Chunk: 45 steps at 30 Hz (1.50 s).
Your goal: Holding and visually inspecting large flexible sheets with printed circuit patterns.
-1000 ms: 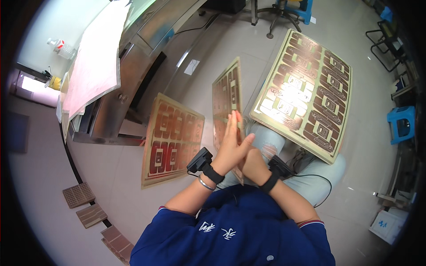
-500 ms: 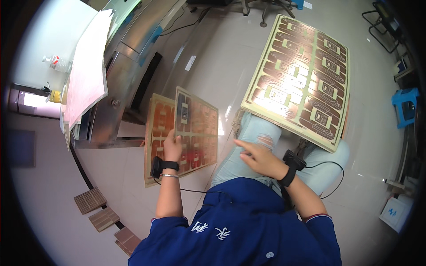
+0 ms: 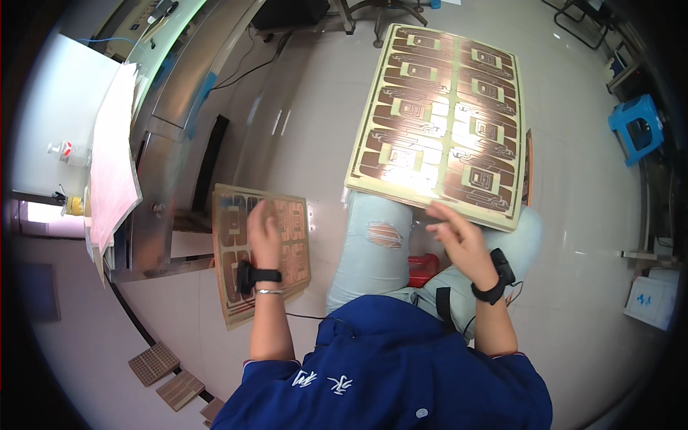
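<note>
My left hand (image 3: 265, 233), blurred, is over the front of a printed circuit board panel (image 3: 292, 252) that leans at my left, below knee height. Its fingers look stretched out, with nothing gripped between them. Copper-coloured patterns repeat across that panel, and more panel edges show behind it. Across my thighs rests a stack of similar circuit board panels (image 3: 416, 118), the top one shiny with brown copper tracks and a pale yellow-green border. My right hand (image 3: 462, 240) hovers by the near edge of this stack, fingers apart and holding nothing.
Left of me stands a metal-sided workbench (image 3: 143, 208) with pink sheets (image 3: 115, 165) and a clear bottle (image 3: 72, 153) on it. Small brown boards (image 3: 154, 363) lie at lower left. A blue stool (image 3: 636, 129) is at right; a red object (image 3: 423, 270) sits between my legs.
The panel my left hand held by its edge now stands against the leaning one, and the hand has let go. My right hand has moved right, toward the stack on my lap.
</note>
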Available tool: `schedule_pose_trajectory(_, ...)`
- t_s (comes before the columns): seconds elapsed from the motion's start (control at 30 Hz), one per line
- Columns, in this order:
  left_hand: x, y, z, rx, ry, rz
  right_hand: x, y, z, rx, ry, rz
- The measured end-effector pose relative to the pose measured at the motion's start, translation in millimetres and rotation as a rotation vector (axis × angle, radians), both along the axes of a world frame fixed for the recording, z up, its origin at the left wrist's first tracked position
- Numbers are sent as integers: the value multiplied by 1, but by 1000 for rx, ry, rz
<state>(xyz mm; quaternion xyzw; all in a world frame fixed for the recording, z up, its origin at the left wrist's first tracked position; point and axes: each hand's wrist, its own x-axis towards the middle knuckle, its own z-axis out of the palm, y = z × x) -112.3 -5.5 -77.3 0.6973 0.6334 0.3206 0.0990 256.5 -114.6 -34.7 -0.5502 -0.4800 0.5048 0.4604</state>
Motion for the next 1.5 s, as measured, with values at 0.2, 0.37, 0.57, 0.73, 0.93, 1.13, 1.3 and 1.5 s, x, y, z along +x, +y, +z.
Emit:
schedule_pose_trajectory(0.2,101,24,34,-508,-462,-408,16,-12,11,-110,-26,25)
schedule_pose_trajectory(0.37,134,34,66,-519,-559,-608,-58,-19,1,36,-88,676)
schedule_pose_trajectory(0.57,147,38,86,-489,-817,-593,-113,-20,-7,221,26,884)
schedule_pose_trajectory(0.73,149,35,94,-500,-947,-545,-113,-17,0,51,475,1096)
schedule_pose_trajectory(0.93,149,35,96,-496,-950,-567,-102,-15,4,-102,364,1093)
schedule_pose_trajectory(1.13,151,35,95,-532,-1071,-561,-95,-18,2,-121,575,872)
schedule_pose_trajectory(1.3,154,33,92,-565,-1164,-561,-85,-18,15,-252,736,839)
schedule_pose_trajectory(1.5,157,27,90,-603,-1194,-537,-83,-13,28,-214,795,750)
